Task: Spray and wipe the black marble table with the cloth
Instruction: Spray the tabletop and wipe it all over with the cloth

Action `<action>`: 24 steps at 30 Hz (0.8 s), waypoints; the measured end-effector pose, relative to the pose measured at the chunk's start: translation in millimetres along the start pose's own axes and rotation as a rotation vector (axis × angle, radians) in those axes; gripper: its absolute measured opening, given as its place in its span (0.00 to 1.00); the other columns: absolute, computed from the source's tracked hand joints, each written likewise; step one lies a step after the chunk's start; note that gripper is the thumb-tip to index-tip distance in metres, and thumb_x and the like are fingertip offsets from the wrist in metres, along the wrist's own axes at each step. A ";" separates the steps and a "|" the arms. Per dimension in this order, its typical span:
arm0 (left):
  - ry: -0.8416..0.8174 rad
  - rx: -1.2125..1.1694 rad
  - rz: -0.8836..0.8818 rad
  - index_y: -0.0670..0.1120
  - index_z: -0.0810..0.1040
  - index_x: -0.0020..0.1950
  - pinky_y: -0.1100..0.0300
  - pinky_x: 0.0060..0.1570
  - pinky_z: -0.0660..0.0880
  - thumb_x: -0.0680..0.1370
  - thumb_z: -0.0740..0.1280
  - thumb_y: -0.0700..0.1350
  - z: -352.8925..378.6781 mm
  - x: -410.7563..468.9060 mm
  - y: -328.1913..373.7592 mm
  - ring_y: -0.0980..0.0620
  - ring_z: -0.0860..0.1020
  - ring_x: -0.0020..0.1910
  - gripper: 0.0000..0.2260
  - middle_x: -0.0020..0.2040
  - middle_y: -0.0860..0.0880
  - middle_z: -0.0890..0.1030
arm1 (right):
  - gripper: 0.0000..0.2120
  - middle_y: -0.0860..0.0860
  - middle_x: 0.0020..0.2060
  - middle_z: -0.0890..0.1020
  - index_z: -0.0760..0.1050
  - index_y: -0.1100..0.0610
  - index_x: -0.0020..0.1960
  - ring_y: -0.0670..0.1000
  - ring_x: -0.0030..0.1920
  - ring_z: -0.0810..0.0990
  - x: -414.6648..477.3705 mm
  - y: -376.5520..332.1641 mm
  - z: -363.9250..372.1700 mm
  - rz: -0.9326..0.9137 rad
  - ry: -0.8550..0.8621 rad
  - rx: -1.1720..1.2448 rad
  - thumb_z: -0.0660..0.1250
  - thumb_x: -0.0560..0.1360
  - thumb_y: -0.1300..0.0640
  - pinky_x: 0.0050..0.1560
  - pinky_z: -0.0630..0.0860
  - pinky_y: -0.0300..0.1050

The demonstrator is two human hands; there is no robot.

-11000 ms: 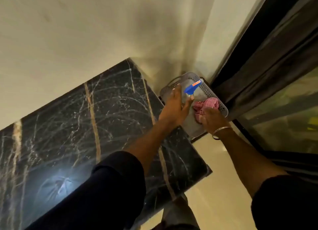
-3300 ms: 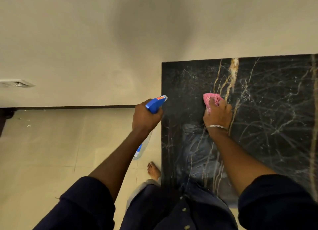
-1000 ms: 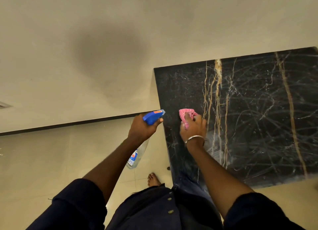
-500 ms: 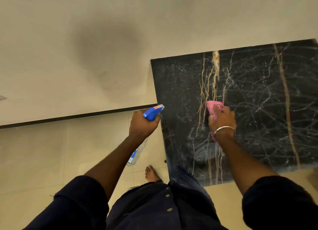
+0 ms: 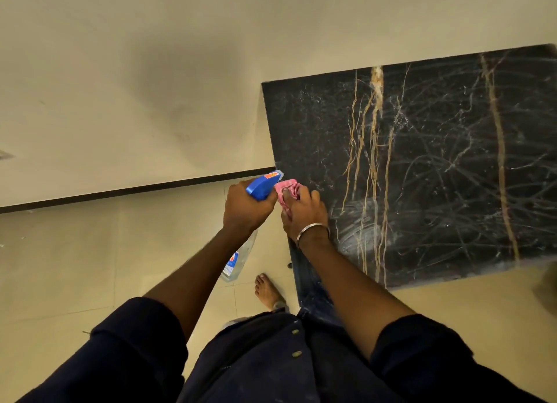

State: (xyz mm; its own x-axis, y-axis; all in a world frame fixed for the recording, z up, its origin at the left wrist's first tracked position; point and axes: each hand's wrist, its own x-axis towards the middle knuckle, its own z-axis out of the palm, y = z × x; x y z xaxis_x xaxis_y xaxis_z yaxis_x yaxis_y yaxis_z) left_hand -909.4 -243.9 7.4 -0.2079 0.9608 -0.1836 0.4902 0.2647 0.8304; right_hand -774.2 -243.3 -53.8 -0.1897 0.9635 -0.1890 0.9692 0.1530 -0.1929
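**Listener:** What does the head camera show, looking down?

**Me:** My two bare arms reach forward out of rolled dark sleeves. To my right is the black marble table (image 5: 422, 173), its top veined in gold and white, its far edge against a cream wall (image 5: 135, 71). I stand at its left edge, near the front left corner.

**Listener:** What is your right hand doing?

**Me:** My right hand (image 5: 304, 214) is closed around a bunched pink cloth (image 5: 287, 191) and presses it on the tabletop right at the left edge. A thin metal bangle (image 5: 312, 229) circles that wrist. Pale wet smears show on the marble just to the right of the hand.

**Listener:** And your left?

**Me:** My left hand (image 5: 248, 206) grips the neck of a spray bottle (image 5: 239, 258). Its blue trigger head (image 5: 263, 184) points toward the table and nearly touches the cloth. The clear body with a blue label hangs below my wrist, off the table, over the beige tiled floor (image 5: 75, 267). The two hands sit just beside each other.

**Listener:** Anything else?

**Me:** One bare foot (image 5: 266, 291) rests on the tiles by the table's left edge. A dark skirting line (image 5: 120, 190) runs along the wall's base.
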 end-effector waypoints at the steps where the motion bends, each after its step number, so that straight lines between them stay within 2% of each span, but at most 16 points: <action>1: -0.004 0.004 0.002 0.45 0.74 0.42 0.66 0.32 0.68 0.75 0.71 0.45 0.1 -1.5 -0.8 0.54 0.69 0.27 0.08 0.28 0.53 0.70 | 0.23 0.57 0.61 0.72 0.68 0.52 0.69 0.59 0.55 0.71 -1.4 9.4 -0.8 -0.033 -0.011 -0.018 0.64 0.75 0.49 0.50 0.74 0.52; 3: -0.014 0.000 0.007 0.45 0.74 0.41 0.66 0.32 0.68 0.74 0.71 0.44 1.4 -4.7 -2.7 0.55 0.70 0.26 0.07 0.28 0.53 0.71 | 0.24 0.58 0.60 0.72 0.69 0.52 0.68 0.61 0.55 0.72 -6.6 39.9 -3.5 -0.023 -0.006 -0.047 0.64 0.73 0.50 0.49 0.74 0.53; 8: -0.031 0.000 0.003 0.44 0.75 0.42 0.65 0.32 0.70 0.75 0.71 0.46 5.7 -13.2 -5.0 0.54 0.70 0.27 0.07 0.29 0.52 0.71 | 0.25 0.60 0.60 0.72 0.69 0.52 0.71 0.62 0.56 0.70 -16.9 126.6 -15.6 0.239 0.067 -0.047 0.63 0.74 0.51 0.53 0.72 0.54; 10: -0.031 -0.002 0.003 0.44 0.75 0.43 0.64 0.33 0.70 0.75 0.71 0.45 7.8 -17.0 -3.8 0.54 0.70 0.27 0.07 0.29 0.52 0.71 | 0.24 0.60 0.60 0.71 0.69 0.52 0.70 0.63 0.57 0.70 -15.9 135.2 -16.9 0.333 0.089 -0.018 0.63 0.74 0.50 0.54 0.73 0.54; 13: -0.030 0.002 0.011 0.45 0.75 0.43 0.64 0.33 0.70 0.75 0.71 0.45 11.7 -25.0 -1.9 0.53 0.70 0.27 0.06 0.29 0.52 0.71 | 0.24 0.60 0.63 0.69 0.68 0.54 0.70 0.62 0.59 0.68 -17.7 106.9 -10.5 0.437 0.122 0.018 0.61 0.75 0.50 0.58 0.71 0.54; 15: -0.029 -0.001 0.015 0.45 0.75 0.42 0.64 0.33 0.70 0.75 0.71 0.45 13.4 -31.4 -0.7 0.54 0.70 0.27 0.06 0.29 0.52 0.71 | 0.24 0.59 0.63 0.69 0.68 0.54 0.69 0.60 0.58 0.69 -20.7 70.3 -4.4 0.367 0.113 0.001 0.61 0.75 0.49 0.55 0.71 0.53; 19: 0.002 0.011 -0.032 0.45 0.75 0.47 0.67 0.33 0.69 0.75 0.71 0.48 16.6 -39.4 -0.7 0.54 0.71 0.28 0.09 0.30 0.53 0.71 | 0.21 0.58 0.59 0.73 0.67 0.54 0.67 0.58 0.53 0.72 -32.0 -2.8 9.6 0.060 0.049 0.019 0.62 0.76 0.52 0.48 0.73 0.50; 21: 0.025 0.014 -0.058 0.44 0.76 0.49 0.66 0.34 0.70 0.75 0.71 0.49 17.2 -41.4 0.7 0.53 0.71 0.29 0.11 0.31 0.53 0.72 | 0.22 0.58 0.59 0.73 0.67 0.54 0.69 0.57 0.54 0.72 -35.0 -6.5 8.5 -0.005 0.032 0.017 0.63 0.76 0.52 0.49 0.73 0.50; 24: 0.020 0.019 -0.037 0.45 0.75 0.45 0.63 0.35 0.71 0.75 0.71 0.47 17.9 -44.9 5.9 0.53 0.71 0.29 0.07 0.30 0.53 0.72 | 0.24 0.58 0.62 0.71 0.65 0.51 0.71 0.59 0.58 0.71 -30.7 32.4 1.8 -0.048 -0.005 -0.053 0.61 0.76 0.50 0.51 0.73 0.52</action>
State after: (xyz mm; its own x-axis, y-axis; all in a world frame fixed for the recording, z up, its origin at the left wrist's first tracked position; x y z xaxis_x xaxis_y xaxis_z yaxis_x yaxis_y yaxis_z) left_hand -882.0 -284.0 11.1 -0.2433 0.9484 -0.2031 0.4978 0.3018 0.8131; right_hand -737.3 -268.4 -56.0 -0.2372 0.9535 -0.1858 0.9659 0.2110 -0.1502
